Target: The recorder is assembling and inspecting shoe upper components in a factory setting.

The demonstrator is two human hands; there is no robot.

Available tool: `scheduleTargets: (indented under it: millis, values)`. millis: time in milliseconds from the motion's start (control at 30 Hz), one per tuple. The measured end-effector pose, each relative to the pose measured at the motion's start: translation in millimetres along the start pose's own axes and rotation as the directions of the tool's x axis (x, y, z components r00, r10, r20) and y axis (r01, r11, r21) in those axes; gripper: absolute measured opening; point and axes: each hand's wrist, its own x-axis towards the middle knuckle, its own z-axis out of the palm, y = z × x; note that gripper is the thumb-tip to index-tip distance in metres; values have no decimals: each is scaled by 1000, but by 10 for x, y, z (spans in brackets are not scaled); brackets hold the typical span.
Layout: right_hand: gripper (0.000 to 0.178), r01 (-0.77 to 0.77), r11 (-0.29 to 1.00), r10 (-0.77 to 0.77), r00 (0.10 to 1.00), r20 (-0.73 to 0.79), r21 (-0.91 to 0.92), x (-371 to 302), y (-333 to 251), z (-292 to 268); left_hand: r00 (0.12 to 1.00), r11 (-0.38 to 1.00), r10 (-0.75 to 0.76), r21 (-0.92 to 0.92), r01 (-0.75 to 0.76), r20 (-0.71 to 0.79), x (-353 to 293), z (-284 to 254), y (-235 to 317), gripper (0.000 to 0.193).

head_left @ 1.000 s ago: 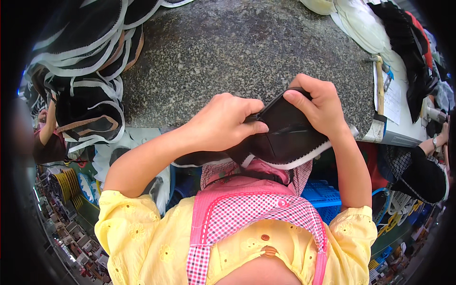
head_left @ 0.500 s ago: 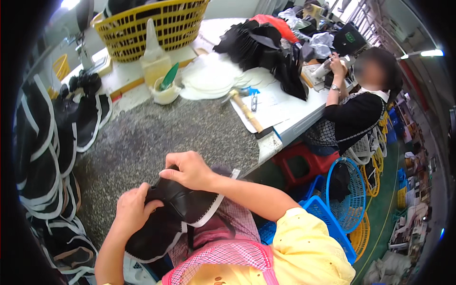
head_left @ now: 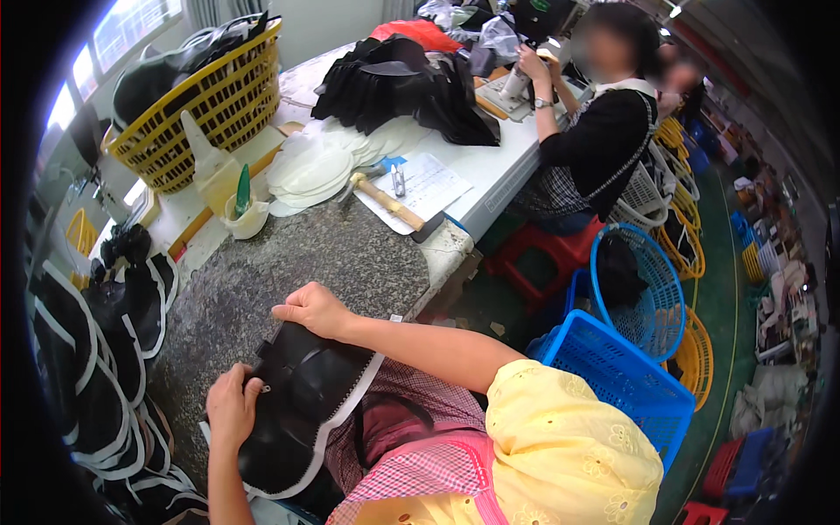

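A black shoe upper with a white, toothed-looking edge strip lies across the near edge of the work surface and my lap. My left hand pinches its left side, thumb on top near a small metal tab. At its far edge, my right hand grips the material with curled fingers, the thumb pointing left. Between my hands the upper is spread fairly flat. Part of its lower end is hidden beside my apron. Beneath my hands is a speckled dark stone slab.
Beyond the slab are a hammer, a white bowl holding something green, a bottle, white cut pieces and stacked black pieces. White-edged uppers hang left. Blue baskets and a co-worker are right.
My hands have moved apart, and the upper, bent and bunched between them before, is now opened out flatter. The view has swung right, so the table things sit further left.
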Motion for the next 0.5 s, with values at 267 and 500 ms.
scheduleTargets:
  millis: [267,500]
  values:
    - [46,225,924,-249,968,-41,-309,-215,-153,-289,996,961,90,-264,-82,21,29,-58,249,44]
    - [44,318,923,-353,924,-148,-215,-292,-468,-309,986,930,54,-352,-107,-156,-320,-170,339,45]
